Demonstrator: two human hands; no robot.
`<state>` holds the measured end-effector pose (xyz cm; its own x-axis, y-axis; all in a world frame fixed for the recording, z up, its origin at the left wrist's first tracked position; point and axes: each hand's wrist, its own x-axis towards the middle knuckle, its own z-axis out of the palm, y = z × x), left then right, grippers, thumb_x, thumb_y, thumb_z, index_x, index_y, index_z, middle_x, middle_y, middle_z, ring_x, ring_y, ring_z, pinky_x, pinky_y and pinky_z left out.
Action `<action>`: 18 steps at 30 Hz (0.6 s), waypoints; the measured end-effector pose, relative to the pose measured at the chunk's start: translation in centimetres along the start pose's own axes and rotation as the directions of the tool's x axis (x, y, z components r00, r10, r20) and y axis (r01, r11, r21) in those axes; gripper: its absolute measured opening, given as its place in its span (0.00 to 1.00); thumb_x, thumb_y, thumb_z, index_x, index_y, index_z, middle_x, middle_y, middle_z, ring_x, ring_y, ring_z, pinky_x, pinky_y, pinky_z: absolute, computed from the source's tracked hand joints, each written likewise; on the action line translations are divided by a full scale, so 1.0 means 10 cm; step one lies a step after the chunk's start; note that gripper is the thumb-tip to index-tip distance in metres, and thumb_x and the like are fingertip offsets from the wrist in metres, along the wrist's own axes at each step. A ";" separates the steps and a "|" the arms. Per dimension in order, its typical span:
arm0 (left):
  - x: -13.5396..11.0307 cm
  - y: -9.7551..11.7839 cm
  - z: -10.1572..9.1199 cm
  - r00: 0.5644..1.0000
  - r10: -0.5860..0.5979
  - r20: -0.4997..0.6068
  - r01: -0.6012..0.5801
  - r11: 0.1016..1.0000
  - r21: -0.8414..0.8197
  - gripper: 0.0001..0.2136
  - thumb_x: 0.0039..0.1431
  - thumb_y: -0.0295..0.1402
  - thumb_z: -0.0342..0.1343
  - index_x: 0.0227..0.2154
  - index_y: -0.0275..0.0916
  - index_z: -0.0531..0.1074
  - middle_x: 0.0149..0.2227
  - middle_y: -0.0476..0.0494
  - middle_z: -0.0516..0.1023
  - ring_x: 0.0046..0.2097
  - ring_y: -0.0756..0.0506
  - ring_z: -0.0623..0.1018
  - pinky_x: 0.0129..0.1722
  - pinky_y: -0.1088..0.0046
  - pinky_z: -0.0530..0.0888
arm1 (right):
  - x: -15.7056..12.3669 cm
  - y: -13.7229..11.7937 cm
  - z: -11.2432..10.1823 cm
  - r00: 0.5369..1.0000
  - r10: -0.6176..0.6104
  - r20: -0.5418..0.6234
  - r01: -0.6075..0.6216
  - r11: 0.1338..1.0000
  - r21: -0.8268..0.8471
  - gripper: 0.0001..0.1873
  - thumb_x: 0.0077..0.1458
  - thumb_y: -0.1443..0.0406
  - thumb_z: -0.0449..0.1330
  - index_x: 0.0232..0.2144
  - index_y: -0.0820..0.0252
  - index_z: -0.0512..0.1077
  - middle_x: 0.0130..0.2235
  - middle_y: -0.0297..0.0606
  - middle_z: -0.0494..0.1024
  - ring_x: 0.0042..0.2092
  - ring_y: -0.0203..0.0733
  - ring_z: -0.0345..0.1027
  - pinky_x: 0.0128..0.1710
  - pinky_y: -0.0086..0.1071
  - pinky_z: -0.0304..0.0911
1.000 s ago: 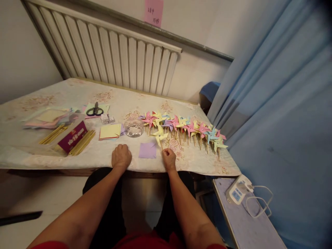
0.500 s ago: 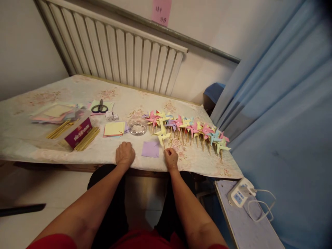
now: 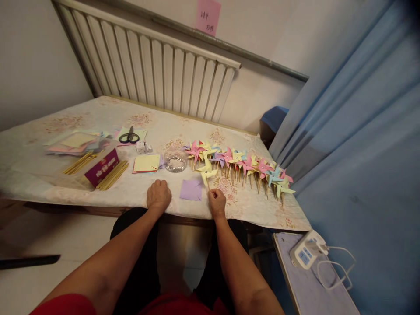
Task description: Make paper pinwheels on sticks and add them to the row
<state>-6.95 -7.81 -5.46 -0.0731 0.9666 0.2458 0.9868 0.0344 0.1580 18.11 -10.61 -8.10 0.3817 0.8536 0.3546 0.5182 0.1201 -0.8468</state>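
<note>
My right hand (image 3: 217, 203) pinches the stick of a yellow paper pinwheel (image 3: 206, 172), which points away from me over the table. Left of that hand lies a purple paper square (image 3: 191, 190) with cuts at its corners, touched by neither hand. Curled into a fist, my left hand (image 3: 159, 195) rests near the table's front edge; the inside of the fist is hidden. Beyond it sit a stack of yellow and other coloured paper squares (image 3: 146, 163) and a clear round dish (image 3: 175, 162) of small shiny pieces. Finished-looking pinwheels (image 3: 247, 164) lie in a row to the right.
Scissors (image 3: 129, 136) lie on paper at the back left, by small white boxes (image 3: 143, 147). Thin sticks (image 3: 112, 176) rest beside a purple label (image 3: 102, 168) and plastic packaging. A side stand (image 3: 305, 280) holds a white power strip (image 3: 308, 250). A blue curtain (image 3: 357, 166) hangs at right.
The view has shifted slightly, so the scene sits a little further right and lower. Both hands and the pinwheel keep about the same place on the table.
</note>
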 end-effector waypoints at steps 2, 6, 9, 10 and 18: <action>0.00 0.00 0.00 1.000 0.001 -0.001 -0.001 1.000 -0.001 0.14 0.64 0.30 0.43 0.40 0.33 0.74 0.42 0.31 0.74 0.45 0.36 0.73 0.41 0.60 0.65 | 0.00 0.00 0.00 1.000 0.000 0.002 0.000 1.000 0.004 0.09 0.49 0.61 0.54 0.23 0.57 0.70 0.24 0.30 0.67 0.29 0.38 0.59 0.32 0.31 0.55; 0.01 -0.01 0.01 1.000 0.002 -0.005 -0.002 1.000 -0.002 0.14 0.64 0.31 0.43 0.40 0.33 0.73 0.42 0.31 0.74 0.45 0.35 0.73 0.41 0.60 0.65 | -0.01 0.01 0.01 1.000 0.002 0.011 -0.002 1.000 0.014 0.09 0.49 0.61 0.54 0.23 0.57 0.71 0.24 0.30 0.66 0.29 0.38 0.59 0.32 0.31 0.55; 0.00 -0.01 0.01 1.000 -0.006 -0.003 0.006 1.000 -0.002 0.13 0.64 0.31 0.43 0.40 0.34 0.73 0.42 0.32 0.74 0.45 0.36 0.73 0.41 0.61 0.65 | -0.01 0.02 0.01 1.000 0.006 0.017 -0.007 1.000 0.019 0.08 0.49 0.61 0.55 0.24 0.57 0.71 0.25 0.30 0.67 0.29 0.38 0.59 0.33 0.31 0.55; 0.00 -0.01 0.01 1.000 -0.006 -0.005 0.006 1.000 -0.002 0.13 0.64 0.31 0.43 0.40 0.34 0.73 0.42 0.31 0.74 0.45 0.36 0.73 0.41 0.61 0.65 | -0.01 0.02 0.01 1.000 0.009 0.018 -0.009 1.000 0.020 0.08 0.49 0.61 0.55 0.24 0.57 0.71 0.25 0.30 0.67 0.29 0.38 0.59 0.33 0.31 0.55; 0.01 0.00 0.02 1.000 -0.004 -0.001 0.004 1.000 0.023 0.14 0.64 0.31 0.43 0.40 0.33 0.74 0.42 0.31 0.74 0.45 0.36 0.73 0.42 0.60 0.65 | 0.00 -0.03 0.00 0.999 0.035 -0.003 -0.035 0.999 0.013 0.08 0.49 0.61 0.55 0.24 0.57 0.70 0.25 0.30 0.66 0.29 0.39 0.59 0.33 0.31 0.55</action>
<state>-6.91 -7.63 -5.61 -0.0771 0.9663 0.2457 0.9896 0.0442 0.1369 17.96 -10.67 -7.85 0.4019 0.8558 0.3259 0.4945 0.0967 -0.8638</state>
